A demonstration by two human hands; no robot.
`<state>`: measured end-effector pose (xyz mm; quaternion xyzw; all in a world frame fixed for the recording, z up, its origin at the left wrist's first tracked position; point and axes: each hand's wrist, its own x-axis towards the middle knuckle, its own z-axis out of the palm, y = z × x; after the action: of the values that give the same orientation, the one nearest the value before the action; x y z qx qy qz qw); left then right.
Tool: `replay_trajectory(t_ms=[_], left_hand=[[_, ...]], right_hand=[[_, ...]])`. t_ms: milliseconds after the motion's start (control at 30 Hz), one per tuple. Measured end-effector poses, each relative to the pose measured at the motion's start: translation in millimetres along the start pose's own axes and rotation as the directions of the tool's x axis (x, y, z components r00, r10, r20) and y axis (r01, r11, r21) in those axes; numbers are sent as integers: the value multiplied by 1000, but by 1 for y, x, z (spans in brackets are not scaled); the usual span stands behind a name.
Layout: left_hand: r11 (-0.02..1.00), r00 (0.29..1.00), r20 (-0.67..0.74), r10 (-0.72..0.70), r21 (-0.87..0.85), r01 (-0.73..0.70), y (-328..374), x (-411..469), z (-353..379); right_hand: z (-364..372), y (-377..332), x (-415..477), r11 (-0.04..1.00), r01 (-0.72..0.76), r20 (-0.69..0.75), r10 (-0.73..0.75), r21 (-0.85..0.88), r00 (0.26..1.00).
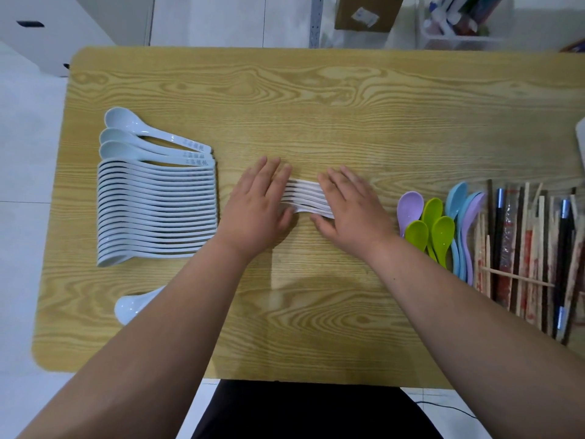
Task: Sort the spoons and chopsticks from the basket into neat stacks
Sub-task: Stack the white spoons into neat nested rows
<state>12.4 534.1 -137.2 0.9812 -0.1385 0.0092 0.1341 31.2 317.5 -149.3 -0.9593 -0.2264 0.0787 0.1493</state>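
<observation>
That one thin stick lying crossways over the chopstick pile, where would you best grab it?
Probably near its middle, from straight above. The crosswise chopstick rests on top of the chopstick pile, nothing covering it, so fingers can pinch its two long sides.

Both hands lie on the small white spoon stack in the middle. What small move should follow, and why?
Probably press the left hand and right hand inward to square the small stack: its spoons look slightly fanned, unlike the long row on the left.
</observation>
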Motion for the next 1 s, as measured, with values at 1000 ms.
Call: replay_trajectory(t_ms=[1000], left_hand=[[881, 971, 238, 27, -465, 89, 150, -117, -59]], right_hand=[[-120, -5, -213, 939, -248, 225, 195, 237, 955]])
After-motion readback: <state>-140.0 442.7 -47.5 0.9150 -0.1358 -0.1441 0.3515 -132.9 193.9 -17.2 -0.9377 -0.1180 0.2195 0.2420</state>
